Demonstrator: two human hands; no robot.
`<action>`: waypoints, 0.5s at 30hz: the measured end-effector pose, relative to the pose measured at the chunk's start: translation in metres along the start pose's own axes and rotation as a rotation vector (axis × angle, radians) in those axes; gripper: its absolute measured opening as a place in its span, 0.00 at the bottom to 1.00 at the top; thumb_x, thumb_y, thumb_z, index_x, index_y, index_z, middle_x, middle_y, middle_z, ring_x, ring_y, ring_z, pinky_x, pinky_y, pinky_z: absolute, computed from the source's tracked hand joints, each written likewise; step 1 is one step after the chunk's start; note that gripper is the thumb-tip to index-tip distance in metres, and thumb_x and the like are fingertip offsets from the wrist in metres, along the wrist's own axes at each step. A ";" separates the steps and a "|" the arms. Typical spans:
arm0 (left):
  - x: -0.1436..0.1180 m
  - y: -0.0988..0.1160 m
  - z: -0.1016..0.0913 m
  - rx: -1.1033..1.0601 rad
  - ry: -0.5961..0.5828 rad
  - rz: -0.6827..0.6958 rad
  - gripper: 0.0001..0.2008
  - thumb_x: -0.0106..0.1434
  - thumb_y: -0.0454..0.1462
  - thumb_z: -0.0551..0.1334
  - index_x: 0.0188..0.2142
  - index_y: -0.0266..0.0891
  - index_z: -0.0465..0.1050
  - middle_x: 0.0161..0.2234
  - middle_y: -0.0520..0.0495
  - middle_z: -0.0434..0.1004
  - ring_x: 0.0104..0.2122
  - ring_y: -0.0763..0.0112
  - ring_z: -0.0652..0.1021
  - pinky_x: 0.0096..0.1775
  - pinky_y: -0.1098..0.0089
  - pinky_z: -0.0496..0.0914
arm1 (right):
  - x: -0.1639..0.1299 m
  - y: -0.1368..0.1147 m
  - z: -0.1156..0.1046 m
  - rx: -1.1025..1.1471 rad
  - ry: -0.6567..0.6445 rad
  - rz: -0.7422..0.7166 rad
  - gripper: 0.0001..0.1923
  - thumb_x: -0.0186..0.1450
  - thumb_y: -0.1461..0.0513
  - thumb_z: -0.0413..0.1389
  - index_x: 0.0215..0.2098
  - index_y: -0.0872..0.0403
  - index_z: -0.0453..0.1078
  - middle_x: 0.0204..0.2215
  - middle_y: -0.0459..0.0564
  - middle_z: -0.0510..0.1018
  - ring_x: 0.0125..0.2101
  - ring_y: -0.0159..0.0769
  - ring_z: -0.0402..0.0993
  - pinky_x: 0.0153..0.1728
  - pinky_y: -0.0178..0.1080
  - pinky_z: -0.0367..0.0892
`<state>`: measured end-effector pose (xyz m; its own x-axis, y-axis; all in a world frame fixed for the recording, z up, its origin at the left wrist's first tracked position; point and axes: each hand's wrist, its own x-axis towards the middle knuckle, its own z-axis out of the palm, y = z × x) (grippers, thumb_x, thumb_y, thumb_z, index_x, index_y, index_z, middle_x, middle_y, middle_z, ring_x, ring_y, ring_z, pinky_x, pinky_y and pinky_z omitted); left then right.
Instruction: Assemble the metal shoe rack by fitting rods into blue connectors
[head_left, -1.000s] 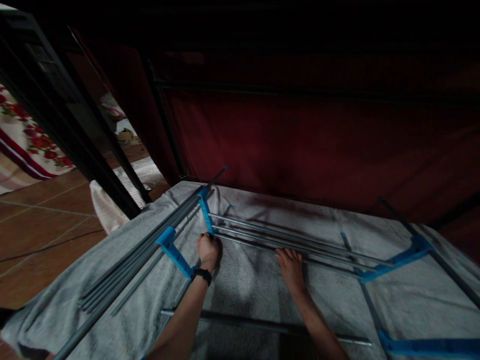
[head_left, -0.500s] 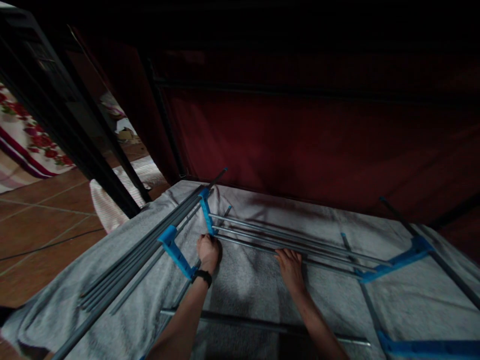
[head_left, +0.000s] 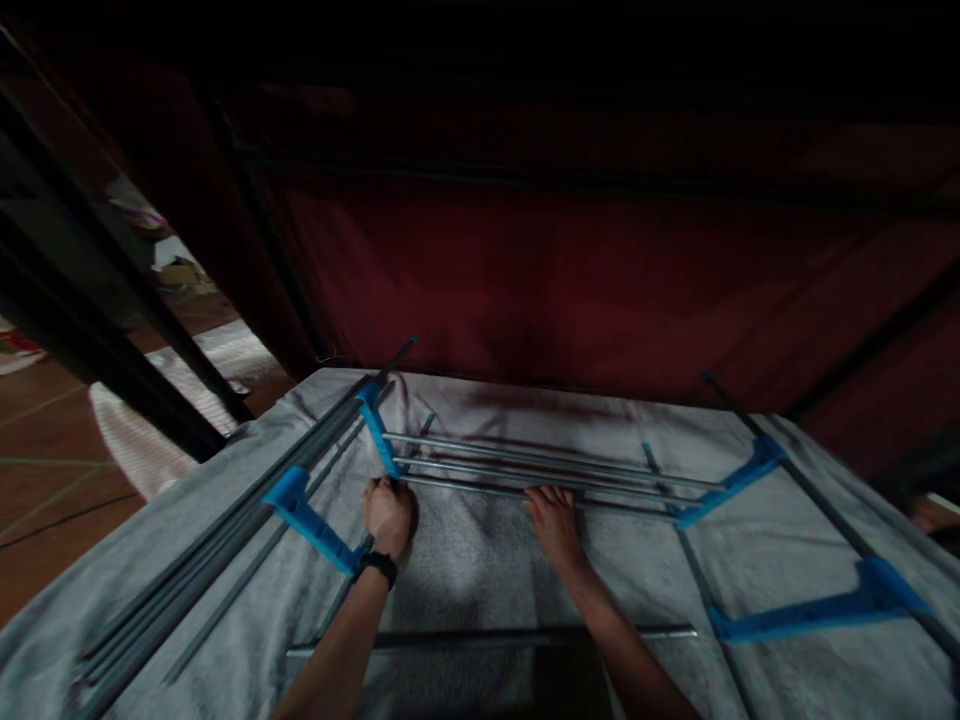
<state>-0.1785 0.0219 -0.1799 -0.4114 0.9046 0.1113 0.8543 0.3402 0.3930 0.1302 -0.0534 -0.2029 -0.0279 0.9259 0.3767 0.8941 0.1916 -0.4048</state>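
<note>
The left hand (head_left: pixel 388 512) is being closed on the near end of the blue bracket (head_left: pixel 379 442), where the rods (head_left: pixel 540 470) are being joined to it; what exactly is being gripped cannot be told in this dark picture. The right hand (head_left: pixel 553 518) is being laid flat, fingers apart, on the nearest rod, and nothing is being clamped by it. The rods are lying side by side on the grey cloth (head_left: pixel 480 570), between this bracket and a second blue bracket (head_left: pixel 731 482) at the right. A rod end is possibly being pulled out of its socket if the left bracket is being twisted while the right hand is only pressing down; the rods are thin and are probably being bent easily. The loose bundle of rods (head_left: pixel 225 540) at the left edge is lying close to the cloth border and is likely being rolled off to the floor (head_left: pixel 52 500) if the cloth is being dragged. No container is being seen here, so nothing is being held in one.
</note>
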 end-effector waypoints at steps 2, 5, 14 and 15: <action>0.001 0.001 -0.003 0.012 -0.020 0.013 0.14 0.71 0.41 0.56 0.43 0.33 0.76 0.44 0.36 0.77 0.43 0.57 0.75 0.43 0.64 0.67 | -0.002 -0.005 -0.002 0.037 0.026 -0.003 0.13 0.73 0.63 0.53 0.52 0.46 0.76 0.47 0.51 0.81 0.50 0.45 0.73 0.55 0.49 0.64; 0.005 0.000 -0.006 0.037 -0.050 0.028 0.17 0.71 0.44 0.54 0.43 0.33 0.76 0.43 0.36 0.77 0.43 0.55 0.76 0.41 0.63 0.68 | -0.010 -0.007 -0.001 0.079 0.105 0.005 0.20 0.71 0.65 0.52 0.59 0.47 0.72 0.54 0.53 0.78 0.54 0.46 0.71 0.59 0.51 0.64; 0.015 -0.011 0.008 0.040 -0.025 0.035 0.24 0.68 0.52 0.51 0.45 0.37 0.76 0.43 0.36 0.77 0.41 0.52 0.77 0.36 0.62 0.70 | -0.075 0.056 -0.046 0.229 0.622 0.447 0.17 0.65 0.64 0.49 0.51 0.50 0.71 0.47 0.55 0.76 0.53 0.47 0.71 0.58 0.53 0.66; 0.015 -0.011 0.008 0.002 -0.009 0.040 0.24 0.67 0.52 0.52 0.45 0.37 0.76 0.42 0.36 0.76 0.41 0.51 0.77 0.36 0.61 0.70 | -0.081 0.067 -0.055 0.222 0.684 0.512 0.18 0.64 0.63 0.50 0.51 0.50 0.69 0.48 0.56 0.75 0.54 0.48 0.69 0.60 0.54 0.64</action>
<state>-0.1918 0.0339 -0.1903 -0.3741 0.9198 0.1186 0.8706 0.3042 0.3867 0.2171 -0.1338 -0.2144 0.6897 0.5314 0.4918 0.6139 -0.0689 -0.7864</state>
